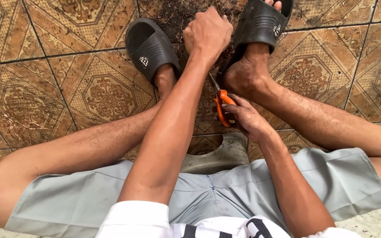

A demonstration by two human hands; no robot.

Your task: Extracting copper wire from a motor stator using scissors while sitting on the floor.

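- Right hand [245, 118] fingers clamp the orange-handled scissors [220, 100], blades pointing up-left toward the root clump [186, 17].
- Left hand [207, 31] fingers close on that clump, beyond the scissors.

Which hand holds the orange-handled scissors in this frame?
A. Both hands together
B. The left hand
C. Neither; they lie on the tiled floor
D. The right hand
D. The right hand has its fingers through the orange handles of the scissors, blades pointing up toward the roots and soil, while the left hand grips the clump of roots further out between the feet.
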